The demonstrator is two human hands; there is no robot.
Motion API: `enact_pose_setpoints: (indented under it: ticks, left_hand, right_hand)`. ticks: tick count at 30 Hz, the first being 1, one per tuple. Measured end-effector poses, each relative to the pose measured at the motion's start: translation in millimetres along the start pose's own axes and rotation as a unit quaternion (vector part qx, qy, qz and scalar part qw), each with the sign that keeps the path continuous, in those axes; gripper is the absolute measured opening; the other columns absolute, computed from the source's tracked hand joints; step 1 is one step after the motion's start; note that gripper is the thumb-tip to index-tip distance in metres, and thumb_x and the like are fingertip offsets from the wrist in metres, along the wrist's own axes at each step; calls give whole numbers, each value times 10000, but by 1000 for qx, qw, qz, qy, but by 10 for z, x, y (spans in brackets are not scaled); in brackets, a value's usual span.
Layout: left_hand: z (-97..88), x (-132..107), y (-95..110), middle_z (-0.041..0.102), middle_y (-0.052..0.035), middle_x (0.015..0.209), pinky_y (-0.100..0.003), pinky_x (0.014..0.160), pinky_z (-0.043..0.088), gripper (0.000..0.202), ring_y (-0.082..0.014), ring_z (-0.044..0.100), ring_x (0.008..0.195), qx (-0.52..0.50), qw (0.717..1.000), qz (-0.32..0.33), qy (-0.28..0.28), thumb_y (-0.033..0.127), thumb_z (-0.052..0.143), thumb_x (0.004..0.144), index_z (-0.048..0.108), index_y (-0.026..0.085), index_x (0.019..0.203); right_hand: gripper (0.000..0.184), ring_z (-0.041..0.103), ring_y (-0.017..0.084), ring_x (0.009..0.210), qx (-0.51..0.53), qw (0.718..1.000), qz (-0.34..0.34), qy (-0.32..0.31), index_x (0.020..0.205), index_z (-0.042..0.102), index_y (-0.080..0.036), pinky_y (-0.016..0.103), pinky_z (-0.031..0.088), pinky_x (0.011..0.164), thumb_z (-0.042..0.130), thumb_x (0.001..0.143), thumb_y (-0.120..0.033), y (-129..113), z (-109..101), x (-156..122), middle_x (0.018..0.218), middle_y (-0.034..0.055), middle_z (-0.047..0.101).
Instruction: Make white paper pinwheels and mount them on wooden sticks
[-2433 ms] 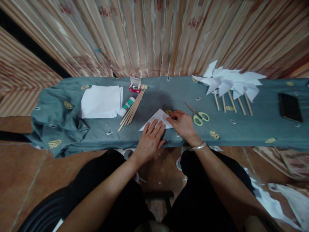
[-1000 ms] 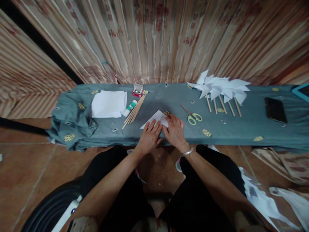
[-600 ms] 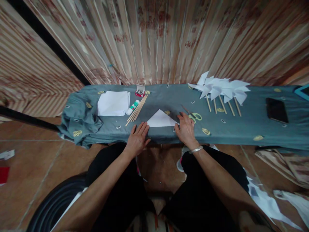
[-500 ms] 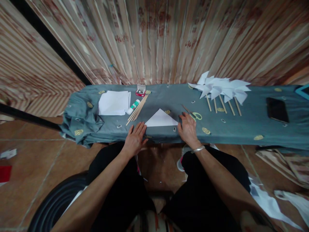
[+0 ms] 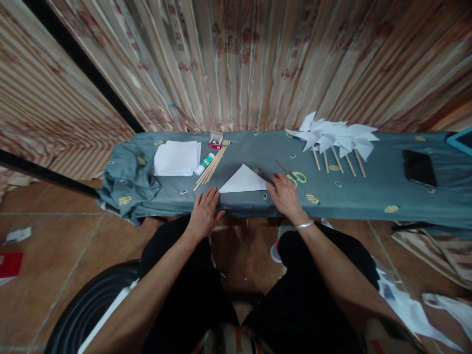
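A white sheet of paper (image 5: 243,181), folded into a triangle, lies on the cloth with its point facing away from me. My left hand (image 5: 205,212) rests flat at the left corner, fingers stretched out and nothing in them. At the opposite corner, my right hand (image 5: 285,195) has its thumb and forefinger closed on the paper's tip. Just beyond that hand are scissors with light green handles (image 5: 299,177), partly hidden by its fingers.
On the cloth-covered table (image 5: 361,199) lie stacked white paper (image 5: 176,158), a glue stick (image 5: 205,163), wooden sticks (image 5: 211,169) and a small red box (image 5: 215,141). Several paper pinwheels (image 5: 335,135) and a black phone (image 5: 419,168) are on the right. A curtain (image 5: 236,69) hangs behind.
My right hand has shifted slightly left, and its thumb and forefinger have come together over the paper's right corner. My left hand stays at the left corner. The view has moved a little.
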State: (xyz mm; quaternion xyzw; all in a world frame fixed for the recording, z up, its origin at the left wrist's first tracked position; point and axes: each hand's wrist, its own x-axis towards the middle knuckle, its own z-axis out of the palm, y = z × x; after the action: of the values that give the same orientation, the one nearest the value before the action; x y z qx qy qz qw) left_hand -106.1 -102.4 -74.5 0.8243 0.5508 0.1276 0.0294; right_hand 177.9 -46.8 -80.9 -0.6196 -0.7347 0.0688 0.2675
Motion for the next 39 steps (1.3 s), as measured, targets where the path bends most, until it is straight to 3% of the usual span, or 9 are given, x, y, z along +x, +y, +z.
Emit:
enact_pose_setpoints:
  ticks: [4, 8, 12, 16, 20, 23, 27, 33, 39]
  left_hand:
    - [28, 34, -7, 407, -220, 1524, -552, 1171, 280, 581, -319, 361, 1438, -101, 993, -53, 22, 340, 508, 932, 393, 87, 1443]
    - [34, 63, -11, 419, -233, 1512, -488, 1190, 276, 652, -308, 371, 1434, -249, 958, -129, 57, 381, 564, 891, 408, 66, 1441]
    - [20, 135, -26, 468, -160, 1499, -439, 1202, 263, 627, -277, 406, 1416, -405, 876, -238, 110, 450, 566, 885, 473, 136, 1420]
    - [-76, 380, -37, 572, -143, 1409, -389, 1156, 347, 613, -274, 488, 1356, -525, 788, -289, 140, 490, 655, 798, 605, 138, 1297]
    - [-242, 665, 42, 761, -104, 1059, -372, 896, 545, 563, -281, 697, 1035, -602, 738, -302, 31, 517, 807, 604, 735, 169, 1039]
    - [-298, 792, 158, 778, -89, 849, -317, 667, 558, 481, -248, 732, 781, -632, 717, -283, -75, 537, 836, 529, 754, 175, 835]
    - [-220, 872, 281, 746, -90, 686, -260, 540, 483, 397, -180, 666, 565, -639, 712, -268, -109, 502, 835, 515, 729, 152, 671]
    - [-73, 990, 253, 730, -38, 661, -288, 614, 496, 324, -164, 617, 570, -655, 696, -293, 35, 418, 835, 503, 754, 166, 692]
    - [-91, 1185, 106, 706, -19, 643, -274, 580, 477, 349, -162, 592, 575, -606, 735, -279, 123, 444, 818, 522, 745, 149, 696]
  right_hand:
    - [304, 464, 337, 1335, 83, 996, 21, -25, 1093, 691, -160, 539, 330, 1106, 629, 836, -310, -47, 87, 79, 1401, 185, 552]
    - [148, 550, 286, 1255, 187, 981, 50, -17, 885, 712, -210, 480, 371, 1094, 637, 758, -201, -59, 138, 171, 1346, 111, 611]
    - [106, 590, 266, 1220, 214, 976, 44, -9, 824, 705, -220, 447, 423, 1049, 624, 757, -211, -57, 66, 223, 1321, 100, 627]
    - [113, 517, 284, 1319, 276, 961, 13, 19, 821, 717, -206, 468, 350, 1113, 636, 757, -252, -41, -89, 250, 1372, 130, 581]
    - [122, 487, 296, 1350, 326, 944, 5, 43, 814, 722, -211, 485, 313, 1136, 645, 756, -285, -47, -240, 277, 1429, 133, 528]
    - [111, 491, 285, 1348, 340, 938, 9, 62, 808, 722, -221, 477, 323, 1133, 653, 765, -297, -66, -328, 299, 1433, 113, 527]
    - [156, 493, 278, 1349, 319, 944, 18, 86, 888, 733, -226, 459, 360, 1118, 649, 790, -313, 1, -420, 325, 1441, 105, 525]
    - [352, 620, 287, 1175, 54, 991, 109, 50, 1204, 634, -142, 425, 484, 987, 524, 876, -212, 342, -532, 292, 1266, 176, 655]
    - [360, 655, 320, 1074, -198, 971, 113, -71, 1230, 611, -55, 388, 493, 915, 506, 923, -211, 320, -497, 293, 1157, 216, 699]
